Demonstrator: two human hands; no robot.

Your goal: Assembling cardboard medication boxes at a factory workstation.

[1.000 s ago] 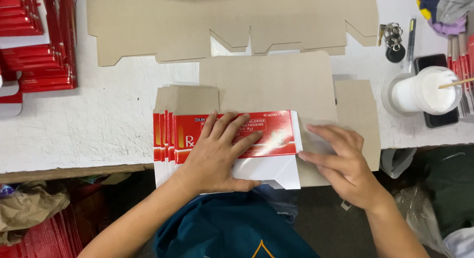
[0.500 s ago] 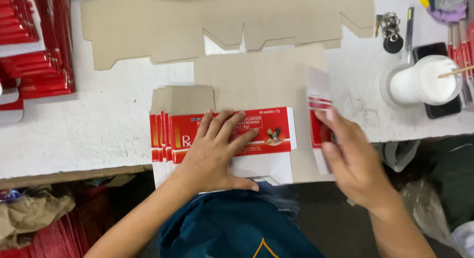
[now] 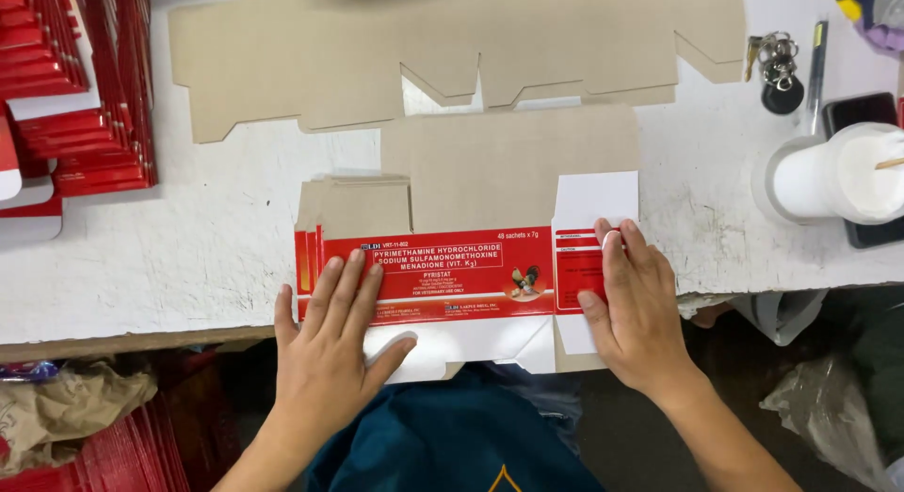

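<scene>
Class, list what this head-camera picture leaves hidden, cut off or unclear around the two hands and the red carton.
- Red carton: its left part lies under the left hand.
- Its right flap: partly under the right hand.
- Red stack: cut off by the left edge.
- White cup: cut off at right, contents unclear.

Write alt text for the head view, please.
Both hands press on a flat red and white carton blank at the edge of a white table: left hand flat on its red panel, right hand on its right end flap.
</scene>
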